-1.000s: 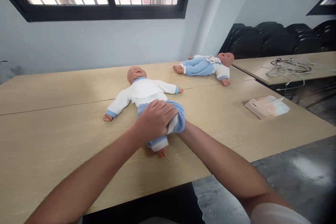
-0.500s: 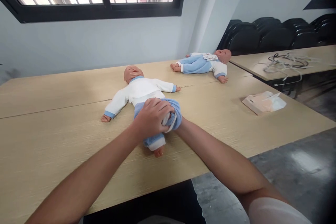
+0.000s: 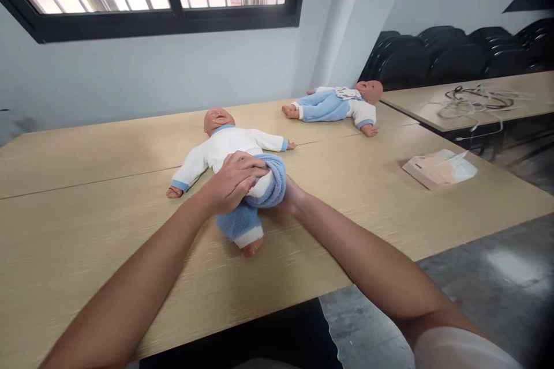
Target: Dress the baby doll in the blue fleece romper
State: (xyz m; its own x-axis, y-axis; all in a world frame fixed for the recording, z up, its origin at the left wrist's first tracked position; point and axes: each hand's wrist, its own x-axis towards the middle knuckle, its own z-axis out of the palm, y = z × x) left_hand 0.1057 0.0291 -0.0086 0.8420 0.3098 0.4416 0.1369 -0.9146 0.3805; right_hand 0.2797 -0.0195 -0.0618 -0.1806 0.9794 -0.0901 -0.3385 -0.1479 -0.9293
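A baby doll [image 3: 229, 144] lies face up on the table, its head toward the wall, in a white top and light-blue trousers [image 3: 237, 220]. One trouser leg reaches down to a white cuff with a bare foot showing below. The other leg is bunched up in a thick blue roll with its white cuff showing. My left hand [image 3: 236, 181] is closed over this white cuff, fingers bent against the cloth. On the roll's right side, my right hand [image 3: 292, 196] touches the bunched leg from behind; its fingers are hidden. The doll's second foot is not visible.
A second doll [image 3: 333, 105] in similar clothes lies at the table's far right. An open tissue pack [image 3: 439, 170] sits near the right edge. Tangled cables [image 3: 476, 101] rest on another table, with stacked black chairs [image 3: 454, 55] behind. A wall and window close off the back.
My left hand has shifted left and slightly up, baring the white cuff. The bunched leg has moved left with it. More of my right hand shows beside the cloth.
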